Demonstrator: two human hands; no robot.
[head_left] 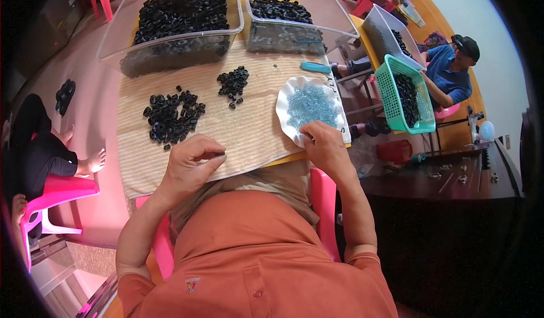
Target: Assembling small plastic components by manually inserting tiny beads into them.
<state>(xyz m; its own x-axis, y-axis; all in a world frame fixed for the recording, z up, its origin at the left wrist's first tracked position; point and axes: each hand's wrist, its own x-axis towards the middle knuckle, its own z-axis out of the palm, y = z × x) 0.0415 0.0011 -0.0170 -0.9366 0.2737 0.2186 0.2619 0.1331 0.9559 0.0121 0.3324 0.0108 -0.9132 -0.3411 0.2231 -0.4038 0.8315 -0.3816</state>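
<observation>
My left hand [194, 162] is at the table's near edge, thumb and forefinger pinched on a small black part [221, 153] that barely shows. My right hand [327, 149] reaches to the near rim of a white scalloped dish [283, 113]; its fingertips are pressed together, and whatever they hold is hidden. Small clear-blue pieces [311, 105] fill the dish. Beyond my left hand lies a loose pile of black ring-like parts [173, 117]. A smaller pile of black parts [233, 83] sits farther back, near the middle.
Two clear plastic bins [175, 49] [286, 34] of black parts stand along the far side. A turquoise tool [315, 67] lies behind the dish. At right are a green basket [409, 94] and a seated person [450, 71]; another person's legs [54, 153] show at left.
</observation>
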